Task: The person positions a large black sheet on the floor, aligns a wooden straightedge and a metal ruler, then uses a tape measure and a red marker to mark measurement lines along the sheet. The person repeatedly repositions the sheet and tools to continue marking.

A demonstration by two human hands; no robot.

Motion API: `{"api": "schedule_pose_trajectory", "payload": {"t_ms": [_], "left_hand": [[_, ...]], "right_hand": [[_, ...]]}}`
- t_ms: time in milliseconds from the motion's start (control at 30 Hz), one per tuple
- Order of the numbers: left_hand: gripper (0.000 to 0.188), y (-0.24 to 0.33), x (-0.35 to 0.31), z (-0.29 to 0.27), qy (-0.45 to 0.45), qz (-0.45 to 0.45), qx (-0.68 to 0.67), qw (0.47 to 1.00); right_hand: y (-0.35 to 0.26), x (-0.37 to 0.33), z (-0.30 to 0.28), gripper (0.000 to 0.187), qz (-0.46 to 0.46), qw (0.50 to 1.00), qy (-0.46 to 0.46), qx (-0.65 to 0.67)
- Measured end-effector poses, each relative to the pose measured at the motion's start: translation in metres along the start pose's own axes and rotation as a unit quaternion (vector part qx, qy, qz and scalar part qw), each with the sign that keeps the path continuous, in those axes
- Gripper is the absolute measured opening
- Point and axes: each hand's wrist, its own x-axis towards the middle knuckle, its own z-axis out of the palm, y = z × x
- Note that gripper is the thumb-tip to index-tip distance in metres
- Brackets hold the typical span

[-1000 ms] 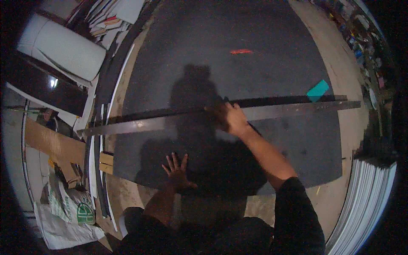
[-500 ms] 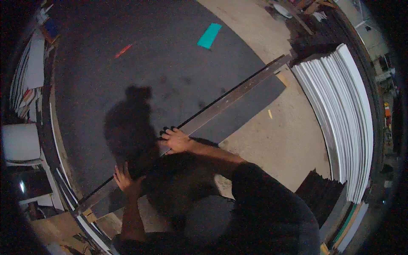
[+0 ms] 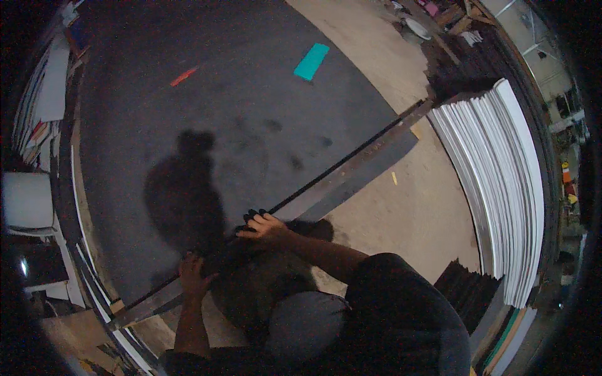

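Partly open, left hand (image 3: 194, 277) and right hand (image 3: 263, 227) touch the metal bar (image 3: 348, 167).

Right: stack of white sheets (image 3: 492, 182), edges showing; ragged dark stack (image 3: 465, 288) near its lower end. Tan floor (image 3: 426, 216), small yellow strip (image 3: 394, 178) on it. Teal rectangle (image 3: 311, 62), upper middle; slim red mark (image 3: 184, 76) to its left.
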Motion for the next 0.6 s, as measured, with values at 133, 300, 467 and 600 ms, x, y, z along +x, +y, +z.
{"api": "schedule_pose_trajectory", "payload": {"t_ms": [133,300,467,600], "left_hand": [[0.074,-0.021,-0.024,0.009,0.041,0.034,-0.054,0.997],[0.078,0.02,0.0,-0.057,-0.1,-0.077,0.014,0.992],[0.079,0.034,0.022,-0.041,-0.089,0.037,0.003,0.995],[0.078,0.047,0.039,-0.038,-0.159,0.048,0.047,0.985]], "right_hand": [[-0.015,0.003,0.014,0.061,0.002,0.989,-0.138,0.055],[-0.043,0.023,-0.014,0.068,0.029,0.985,-0.149,0.076],[-0.067,0.046,-0.022,0.069,0.044,0.978,-0.132,0.158],[-0.05,0.035,0.001,0.07,0.07,0.944,-0.293,0.131]]}}
